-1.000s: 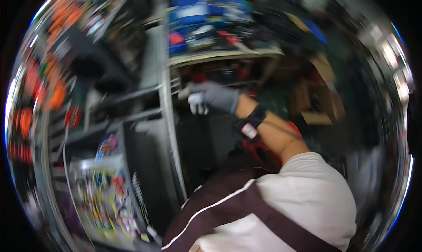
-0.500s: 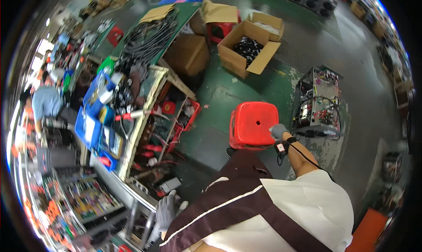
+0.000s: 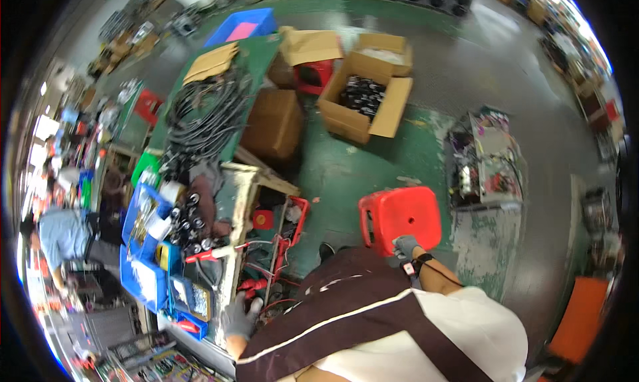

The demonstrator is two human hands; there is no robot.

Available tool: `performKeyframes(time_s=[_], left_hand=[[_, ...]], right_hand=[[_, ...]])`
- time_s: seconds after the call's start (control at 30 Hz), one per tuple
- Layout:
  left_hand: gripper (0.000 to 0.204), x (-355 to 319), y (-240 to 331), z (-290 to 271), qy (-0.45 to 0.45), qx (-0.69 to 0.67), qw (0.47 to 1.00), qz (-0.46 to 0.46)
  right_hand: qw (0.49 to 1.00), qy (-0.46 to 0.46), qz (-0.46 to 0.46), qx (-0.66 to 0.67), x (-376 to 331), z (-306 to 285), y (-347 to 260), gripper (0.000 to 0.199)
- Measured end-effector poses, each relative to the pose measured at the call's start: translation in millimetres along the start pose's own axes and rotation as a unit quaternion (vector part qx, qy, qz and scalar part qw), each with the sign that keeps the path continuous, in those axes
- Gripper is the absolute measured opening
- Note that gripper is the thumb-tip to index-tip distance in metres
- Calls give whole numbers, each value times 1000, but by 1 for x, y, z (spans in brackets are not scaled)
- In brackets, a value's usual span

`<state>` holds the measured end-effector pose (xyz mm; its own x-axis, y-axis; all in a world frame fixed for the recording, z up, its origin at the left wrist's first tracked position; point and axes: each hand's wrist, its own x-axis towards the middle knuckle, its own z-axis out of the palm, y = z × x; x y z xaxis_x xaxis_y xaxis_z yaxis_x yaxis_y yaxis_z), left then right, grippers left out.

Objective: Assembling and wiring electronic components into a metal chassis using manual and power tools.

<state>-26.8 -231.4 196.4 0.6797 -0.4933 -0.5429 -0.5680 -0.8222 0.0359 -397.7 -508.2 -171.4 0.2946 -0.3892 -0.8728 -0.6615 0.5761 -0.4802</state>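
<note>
A red plastic stool [image 3: 403, 209] with a small hole in its seat stands on the floor in front of me. My right hand [image 3: 405, 247], in a grey glove, is closed over the near edge of its seat; the fingertips are hard to make out. On that wrist sits a black strap with a small device [image 3: 409, 269] and a cable. My left hand [image 3: 241, 317], gloved in grey too, is at the workbench's near edge [image 3: 229, 275]. Its thumb stands apart from the fingers and it holds nothing I can see; motion blurs it a little.
Blue bins [image 3: 143, 282] and a coil of black cable [image 3: 206, 115] lie on the benches at left. Beyond the stool is an open carton [image 3: 353, 109] of black parts. An opened electrical unit [image 3: 486, 162] stands right of the stool. Another person [image 3: 66, 239] works at far left.
The stool has shifted right, closer to the electrical unit, and turned a little, with my right hand at its edge. My left hand has moved forward along the bench. The view has swung.
</note>
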Motion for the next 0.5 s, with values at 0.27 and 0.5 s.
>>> performKeyframes(time_s=[0.27, 0.5], left_hand=[[44, 106, 55, -39, 22, -63, 976, 209], [32, 208, 15, 5, 214, -271, 936, -70]], right_hand=[[989, -70, -39, 121, 70, -74, -54, 13], [869, -264, -15, -419, 177, -157, -91, 12]])
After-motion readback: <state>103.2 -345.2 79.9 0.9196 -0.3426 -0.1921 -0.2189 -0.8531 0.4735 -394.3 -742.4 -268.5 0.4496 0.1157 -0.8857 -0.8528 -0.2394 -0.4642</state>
